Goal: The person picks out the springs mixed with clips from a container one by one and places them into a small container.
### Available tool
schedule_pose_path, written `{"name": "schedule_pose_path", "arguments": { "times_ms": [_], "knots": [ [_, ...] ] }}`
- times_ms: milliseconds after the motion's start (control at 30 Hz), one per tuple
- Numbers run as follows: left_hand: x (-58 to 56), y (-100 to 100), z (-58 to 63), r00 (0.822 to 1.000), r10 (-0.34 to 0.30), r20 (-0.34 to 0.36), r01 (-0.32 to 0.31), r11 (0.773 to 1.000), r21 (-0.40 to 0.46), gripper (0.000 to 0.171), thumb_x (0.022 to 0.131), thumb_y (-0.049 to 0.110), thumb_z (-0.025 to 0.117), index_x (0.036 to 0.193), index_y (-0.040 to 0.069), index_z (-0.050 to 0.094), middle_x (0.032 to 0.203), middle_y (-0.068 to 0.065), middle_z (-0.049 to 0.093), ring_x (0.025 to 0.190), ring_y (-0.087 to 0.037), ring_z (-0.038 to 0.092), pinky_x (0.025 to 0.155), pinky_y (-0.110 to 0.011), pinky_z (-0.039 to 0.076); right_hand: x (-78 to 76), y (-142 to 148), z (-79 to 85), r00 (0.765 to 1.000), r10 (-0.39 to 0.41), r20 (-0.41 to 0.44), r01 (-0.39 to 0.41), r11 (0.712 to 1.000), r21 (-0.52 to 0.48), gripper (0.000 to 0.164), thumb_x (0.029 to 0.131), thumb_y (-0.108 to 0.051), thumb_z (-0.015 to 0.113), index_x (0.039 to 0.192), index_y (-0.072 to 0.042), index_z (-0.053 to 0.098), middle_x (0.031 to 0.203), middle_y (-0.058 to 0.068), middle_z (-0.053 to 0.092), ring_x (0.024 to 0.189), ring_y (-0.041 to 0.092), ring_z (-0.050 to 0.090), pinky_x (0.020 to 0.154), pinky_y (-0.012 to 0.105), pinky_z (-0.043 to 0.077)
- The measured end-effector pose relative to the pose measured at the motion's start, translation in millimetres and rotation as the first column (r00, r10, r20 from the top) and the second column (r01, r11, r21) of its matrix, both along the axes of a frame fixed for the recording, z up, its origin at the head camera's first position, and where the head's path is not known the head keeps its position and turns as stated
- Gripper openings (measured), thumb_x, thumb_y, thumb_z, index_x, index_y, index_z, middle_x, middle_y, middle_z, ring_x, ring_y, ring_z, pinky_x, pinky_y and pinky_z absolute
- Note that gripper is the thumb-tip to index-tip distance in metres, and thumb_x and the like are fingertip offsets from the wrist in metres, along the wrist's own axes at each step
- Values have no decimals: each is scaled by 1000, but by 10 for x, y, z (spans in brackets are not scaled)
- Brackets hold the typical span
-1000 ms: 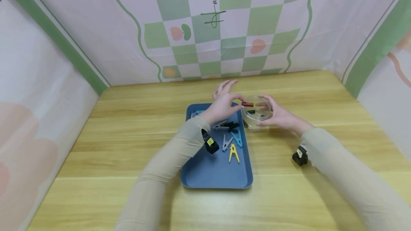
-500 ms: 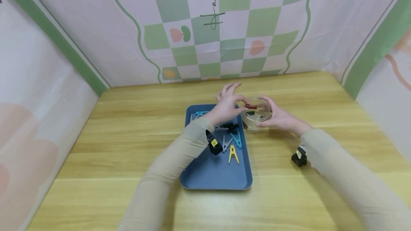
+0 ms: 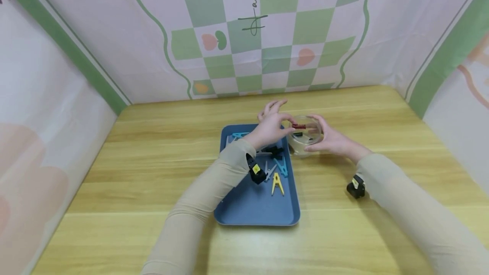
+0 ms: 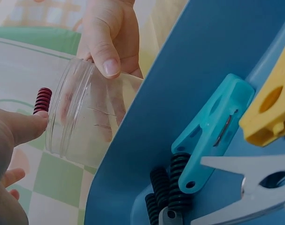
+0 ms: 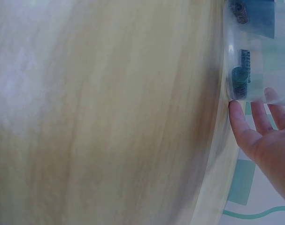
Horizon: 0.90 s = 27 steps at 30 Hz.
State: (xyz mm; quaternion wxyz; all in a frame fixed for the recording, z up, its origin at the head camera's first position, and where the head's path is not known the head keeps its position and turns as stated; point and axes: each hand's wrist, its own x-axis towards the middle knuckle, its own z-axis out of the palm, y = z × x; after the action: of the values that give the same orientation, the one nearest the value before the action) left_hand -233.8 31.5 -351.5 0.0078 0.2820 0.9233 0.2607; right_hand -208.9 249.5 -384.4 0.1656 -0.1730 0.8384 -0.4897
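Near: a sleeve [image 3: 198,194] crosses the blue tray [image 3: 257,216], screening some clips from us; yellow clip [image 3: 276,184] visible. Beyond, left fingers [image 4: 27,126] pinch a red spring [image 3: 299,126] at the clear jar's [image 3: 299,149] mouth; right fingers [image 5: 239,123] curl round the jar. Checkered cloth [image 3: 279,24] behind.

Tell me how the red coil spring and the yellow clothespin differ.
Shape: the red coil spring is a ridged cylinder, while the yellow clothespin makes an A shape with two splayed legs in the head view. Size: the spring looks shorter than the clothespin. State: the spring is pinched in the left hand at the mouth of the clear jar; the clothespin lies in the blue tray, untouched.
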Motion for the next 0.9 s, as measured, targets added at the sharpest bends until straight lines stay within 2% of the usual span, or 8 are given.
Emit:
{"name": "schedule_pose_path", "arguments": {
  "times_ms": [633, 900],
  "knots": [
    [-1, 22, 8, 1000, -13, 8, 13, 1000, -1, 15, 89, 34, 66, 99, 24, 71, 156, -4, 23, 143, -30, 12, 108, -58, 13, -6, 26, -9, 1000, 16, -7, -16, 1000, -18, 101, 80, -7, 74, 150, -8, 1, 148, 30, 24, 133, 48, 29, 93, 54, 45],
    [7, 26, 18, 999, -32, 9, 32, 999, 15, 16, 89, 32, 67, 101, 23, 72, 156, -6, 24, 143, -31, 12, 108, -58, 12, 7, 26, -3, 1000, 22, -1, -22, 1000, -11, 102, 81, -10, 74, 150, -10, -1, 148, 30, 23, 132, 48, 31, 92, 52, 47]
  ]
}}
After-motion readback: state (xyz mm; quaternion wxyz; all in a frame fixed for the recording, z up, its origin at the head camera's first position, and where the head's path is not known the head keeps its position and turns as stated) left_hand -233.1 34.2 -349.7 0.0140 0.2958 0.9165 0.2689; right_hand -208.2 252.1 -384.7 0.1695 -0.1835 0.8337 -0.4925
